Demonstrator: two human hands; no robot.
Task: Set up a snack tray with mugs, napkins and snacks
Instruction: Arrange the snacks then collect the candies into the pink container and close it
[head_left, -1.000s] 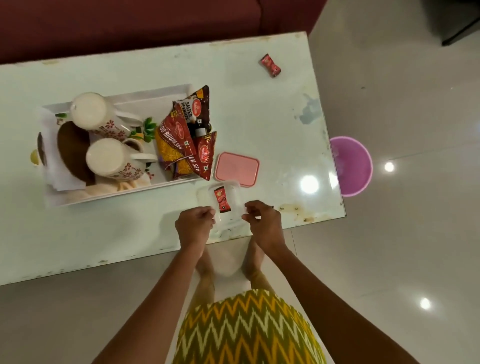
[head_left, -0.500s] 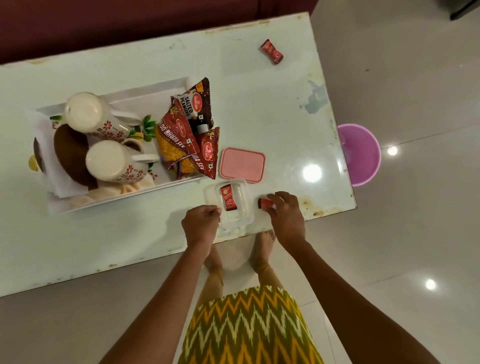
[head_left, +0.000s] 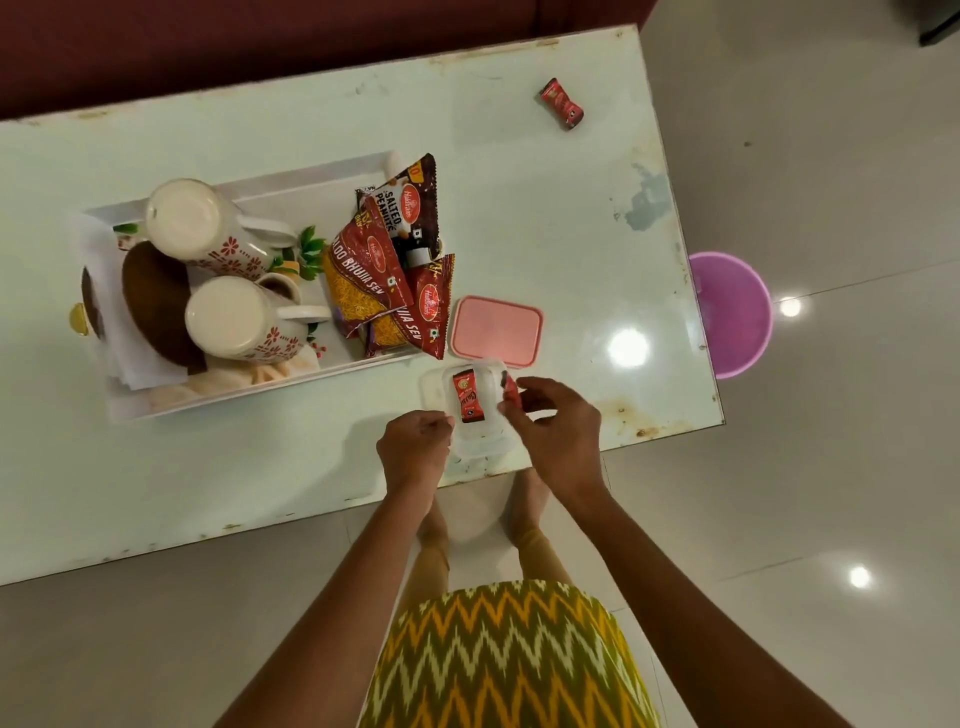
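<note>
Nearest, two hands at one clear box (head_left: 435, 391) by the near edge of the surface (head_left: 208, 467). Holding the box's left rim with the left hand (head_left: 415, 449), grip curled shut on it. Pinching one small red packet (head_left: 511, 391) in the right hand (head_left: 558, 434), grip closed on it, right over the box's right rim. Inside the box, one more red packet (head_left: 468, 401). Just behind, one pink lid (head_left: 496, 330), lying flat. Further left, one white tray (head_left: 234, 397) with two mugs (head_left: 228, 317), three snack bags (head_left: 363, 270) and white napkins (head_left: 98, 260). Far off, a third red packet (head_left: 561, 104), alone. Half a second ago, down on the surface beside the box with that pinched packet; now up at the rim.
</note>
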